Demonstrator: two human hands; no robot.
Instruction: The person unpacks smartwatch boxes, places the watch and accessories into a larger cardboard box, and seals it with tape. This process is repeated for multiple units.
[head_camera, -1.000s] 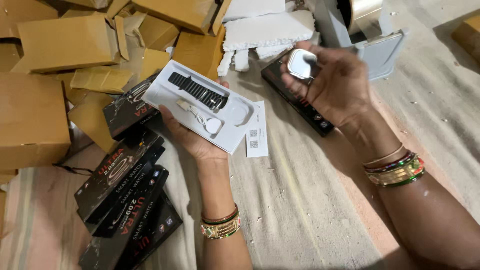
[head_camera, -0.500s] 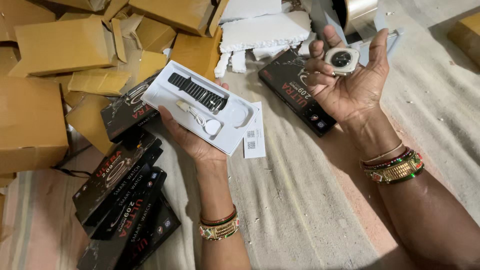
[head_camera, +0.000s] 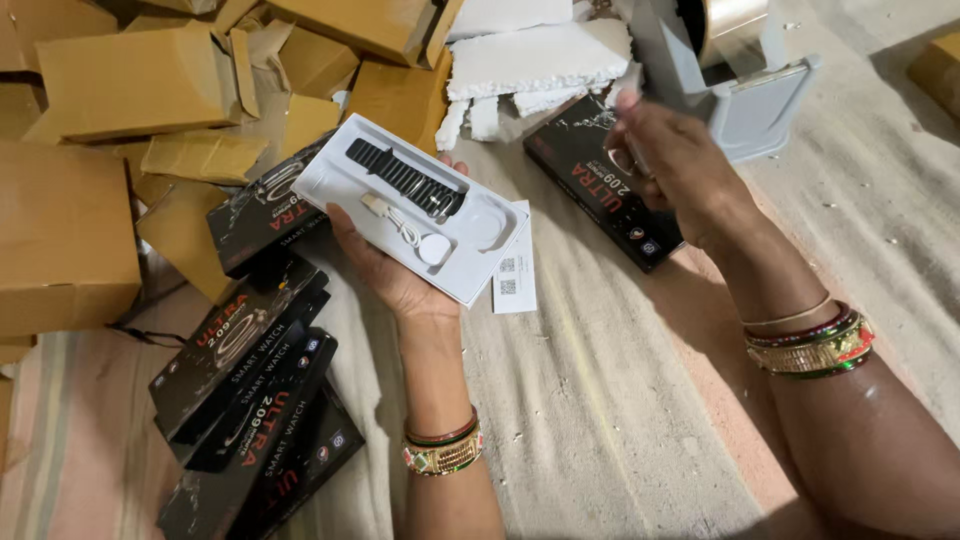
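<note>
Left hand (head_camera: 385, 265) cups the light, stiff tray (head_camera: 410, 205) from beneath; right hand (head_camera: 670, 165) seems clenched, contents blurred; best held by its edges.

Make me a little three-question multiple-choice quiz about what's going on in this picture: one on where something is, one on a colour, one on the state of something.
1. Where does the white tray rest?
A. On the palm of the left hand
B. On top of a brown carton
C. Flat on the cloth

2. What colour is the strap lying in the tray?
A. Orange
B. Black
C. White

3. What is the state of the square recess at the tray's end?
A. Filled with a watch body
B. Covered by a lid
C. Empty

Answers:
1. A, the left hand's fingers show under the tray's edges.
2. B, the ribbed strap is dark against the white tray.
3. C, only bare white plastic shows there, while the right hand is up by the grey tape dispenser.
</note>
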